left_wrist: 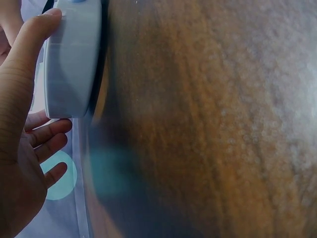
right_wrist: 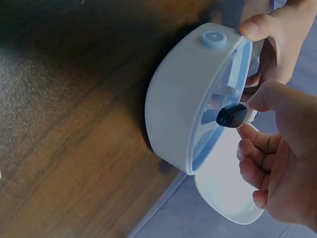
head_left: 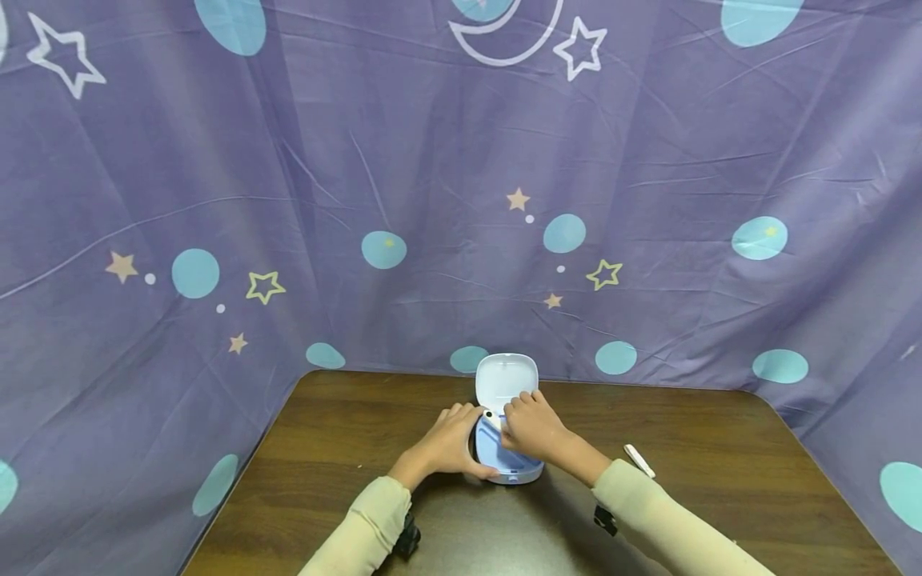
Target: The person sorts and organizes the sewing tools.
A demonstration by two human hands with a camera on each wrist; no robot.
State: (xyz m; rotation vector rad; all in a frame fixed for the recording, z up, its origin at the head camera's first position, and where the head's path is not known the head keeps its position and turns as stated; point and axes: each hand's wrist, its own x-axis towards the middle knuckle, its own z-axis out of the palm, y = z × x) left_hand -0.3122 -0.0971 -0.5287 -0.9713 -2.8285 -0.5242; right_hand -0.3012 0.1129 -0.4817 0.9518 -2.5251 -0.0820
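Note:
A rounded white case (head_left: pixel 513 478) with a light blue inside stands on the table, its white lid (head_left: pixel 506 374) raised at the back. My left hand (head_left: pixel 450 442) grips the case's left side, thumb at the front corner and fingers toward the back. In the left wrist view the thumb presses the case wall (left_wrist: pixel 74 59). Over the case's inside, my right hand (head_left: pixel 535 428) pinches a small white device with a glossy black end (right_wrist: pixel 233 115) between thumb and fingers. Its exact kind cannot be told. The right hand covers part of the compartments.
A slim white stick-like piece (head_left: pixel 639 462) lies on the brown wooden table (head_left: pixel 720 472), right of the case near my right forearm. A purple curtain (head_left: pixel 432 320) with stars and dots hangs behind the table's back edge.

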